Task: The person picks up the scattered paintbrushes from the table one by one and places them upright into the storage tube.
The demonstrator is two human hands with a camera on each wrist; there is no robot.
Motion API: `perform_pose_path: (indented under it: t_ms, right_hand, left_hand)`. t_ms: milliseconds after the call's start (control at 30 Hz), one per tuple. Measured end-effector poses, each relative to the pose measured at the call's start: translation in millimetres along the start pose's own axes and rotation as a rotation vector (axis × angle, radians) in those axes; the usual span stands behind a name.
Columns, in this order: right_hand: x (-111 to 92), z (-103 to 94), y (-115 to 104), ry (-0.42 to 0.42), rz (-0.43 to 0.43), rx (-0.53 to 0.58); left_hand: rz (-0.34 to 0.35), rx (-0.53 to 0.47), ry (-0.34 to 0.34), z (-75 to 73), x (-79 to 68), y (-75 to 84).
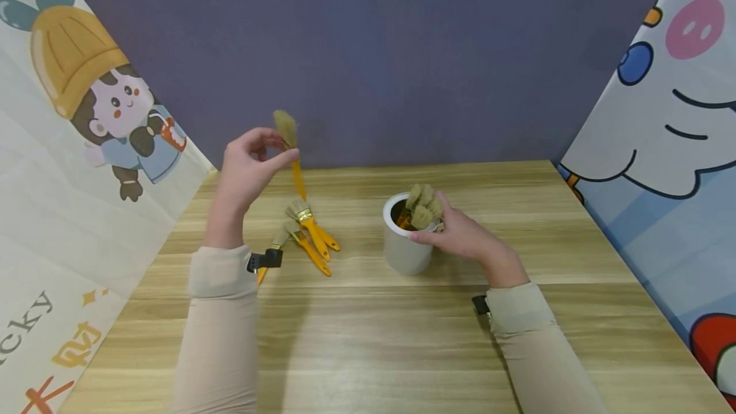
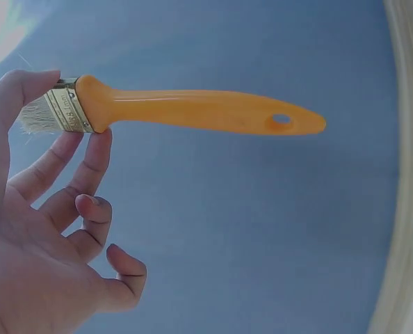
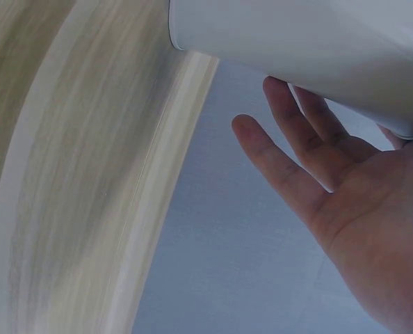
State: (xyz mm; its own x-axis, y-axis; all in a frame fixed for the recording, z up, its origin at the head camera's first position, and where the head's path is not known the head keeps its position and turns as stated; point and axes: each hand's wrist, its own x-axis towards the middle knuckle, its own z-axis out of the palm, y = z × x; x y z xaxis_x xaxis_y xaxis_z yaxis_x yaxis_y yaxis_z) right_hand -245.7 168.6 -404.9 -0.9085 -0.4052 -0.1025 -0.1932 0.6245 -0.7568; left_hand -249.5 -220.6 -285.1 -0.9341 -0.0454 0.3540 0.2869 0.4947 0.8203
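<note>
My left hand is raised above the back left of the table and pinches a paintbrush at its metal band, between thumb and fingers. The bristles point up and the orange handle hangs down. At the right, a white cup stands on the table with several paintbrushes in it, bristles up. My right hand grips the cup at its right side, thumb near the rim; in the right wrist view some fingertips touch its wall. Several more paintbrushes with orange handles lie below my left hand.
The wood-grain table ends at a dark blue-grey back panel. Cartoon-printed sheets stand on the left and right. Black straps sit at both wrists.
</note>
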Motion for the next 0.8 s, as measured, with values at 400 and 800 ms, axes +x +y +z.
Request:
perform_pose_path:
  t_ms: [400,800]
  right_hand:
    - [0,0.5,0,-0.002,0.003,-0.005]
    - [1,1.3,0,0.013,-0.035,-0.011]
  left_hand:
    - [0.121,-0.111,-0.047,41.8,0.6,37.1]
    - [0.188,-0.206,-0.151,81.1,-3.8,58.2]
